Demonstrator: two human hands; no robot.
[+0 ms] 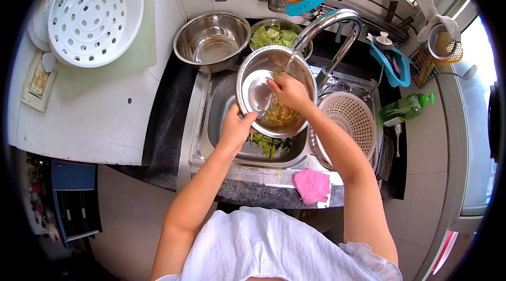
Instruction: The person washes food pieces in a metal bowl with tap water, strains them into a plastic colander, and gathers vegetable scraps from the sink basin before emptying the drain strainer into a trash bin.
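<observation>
A shiny metal bowl [249, 71] is held tilted over the left sink basin [217, 103]. My left hand [237, 127] grips its lower left rim, thumb on the edge. Inside the bowl, my right hand [291, 93] is closed, fingers curled down; whatever they hold is hidden. Wet yellowish-brown bits [279, 115] lie in the bowl beneath this hand. From the chrome faucet [332, 20] a thin stream of water falls into the bowl close to my right fingers. Chopped green leaf scraps [270, 145] lie in the basin below.
Behind the sink stand a second metal bowl [212, 41] and a bowl of cut green leaves [274, 34]. A beige colander [348, 117] sits in the right basin. A pink cloth [312, 186] lies on the front edge; a green soap bottle [403, 108] stands right. A white colander [95, 15] is at left.
</observation>
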